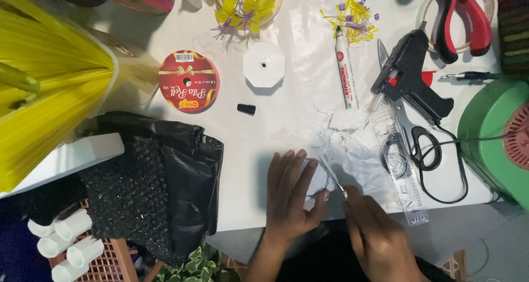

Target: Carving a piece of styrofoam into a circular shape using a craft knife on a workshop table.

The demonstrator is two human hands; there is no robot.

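- My left hand lies flat, fingers together, pressing a white foam piece; it hides most of the piece.
- My right hand is clamped on a thin blade touching the foam; its handle is hidden.
- Just right of the foam: one clear ruler, one pair of scissors, one black glue gun.

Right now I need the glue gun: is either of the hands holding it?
No: the black glue gun lies alone on the table, while the left hand presses a white piece and the right hand grips a blade.
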